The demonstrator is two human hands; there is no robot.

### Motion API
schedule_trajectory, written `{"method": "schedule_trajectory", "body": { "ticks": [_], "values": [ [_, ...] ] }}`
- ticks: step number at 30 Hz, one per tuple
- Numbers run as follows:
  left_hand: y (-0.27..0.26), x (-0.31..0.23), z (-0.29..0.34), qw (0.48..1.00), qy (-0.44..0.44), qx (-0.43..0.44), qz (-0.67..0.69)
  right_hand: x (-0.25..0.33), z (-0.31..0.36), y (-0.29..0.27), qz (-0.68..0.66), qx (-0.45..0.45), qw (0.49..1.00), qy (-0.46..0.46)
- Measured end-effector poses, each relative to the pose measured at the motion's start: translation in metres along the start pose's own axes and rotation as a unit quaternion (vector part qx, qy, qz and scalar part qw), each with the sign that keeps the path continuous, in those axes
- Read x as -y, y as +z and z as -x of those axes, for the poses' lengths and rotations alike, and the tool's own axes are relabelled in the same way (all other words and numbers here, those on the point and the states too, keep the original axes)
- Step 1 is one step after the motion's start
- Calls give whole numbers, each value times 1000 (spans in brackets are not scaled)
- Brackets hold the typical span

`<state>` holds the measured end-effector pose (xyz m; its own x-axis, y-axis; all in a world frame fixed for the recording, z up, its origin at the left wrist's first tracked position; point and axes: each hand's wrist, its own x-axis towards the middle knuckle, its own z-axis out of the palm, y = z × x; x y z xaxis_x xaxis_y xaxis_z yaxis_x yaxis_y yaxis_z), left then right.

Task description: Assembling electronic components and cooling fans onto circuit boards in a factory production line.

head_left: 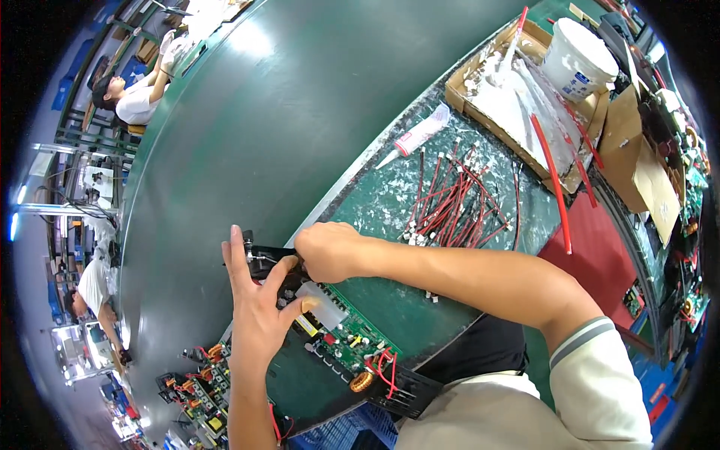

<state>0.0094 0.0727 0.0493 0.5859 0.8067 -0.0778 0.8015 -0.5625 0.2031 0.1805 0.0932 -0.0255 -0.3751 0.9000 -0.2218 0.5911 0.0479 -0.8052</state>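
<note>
A green circuit board [360,339] lies at a slant near the table's front edge, with a black finned end piece [405,391], a copper-wound coil [361,382] and red wires at its near end. My left hand [259,307] reaches over the far part of the board, fingers spread, with thumb and forefinger touching its components. Beside it my right hand [328,251] is closed in a fist at the black far end [266,259] of the board. Whatever the right fingers hold is hidden under the hand. A translucent pale sheet [322,306] covers part of the board.
A heap of red and black wires [461,202] with white connectors lies beyond my right forearm. Past it are a glue tube [415,137], a smeared cardboard tray [457,94] and a white bucket [579,60]. More circuit boards [202,397] sit at lower left. Two people work across the green surface.
</note>
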Motion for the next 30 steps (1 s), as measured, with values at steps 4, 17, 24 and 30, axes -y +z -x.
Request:
{"method": "schedule_trajectory", "body": {
  "ticks": [4,17,24,30],
  "values": [
    [-2,-6,0,1000,-10,4,-30,-1,1,-1,-4,-4,1000,-5],
    [7,-9,9,997,17,-58,-50,-12,10,28,3,-150,985,-89],
    [4,2,0,999,30,-35,-14,-3,7,14,46,-105,991,-71],
    [1,2,-4,1000,25,-7,-6,5,0,-2,8,-14,999,29]
  ]
}}
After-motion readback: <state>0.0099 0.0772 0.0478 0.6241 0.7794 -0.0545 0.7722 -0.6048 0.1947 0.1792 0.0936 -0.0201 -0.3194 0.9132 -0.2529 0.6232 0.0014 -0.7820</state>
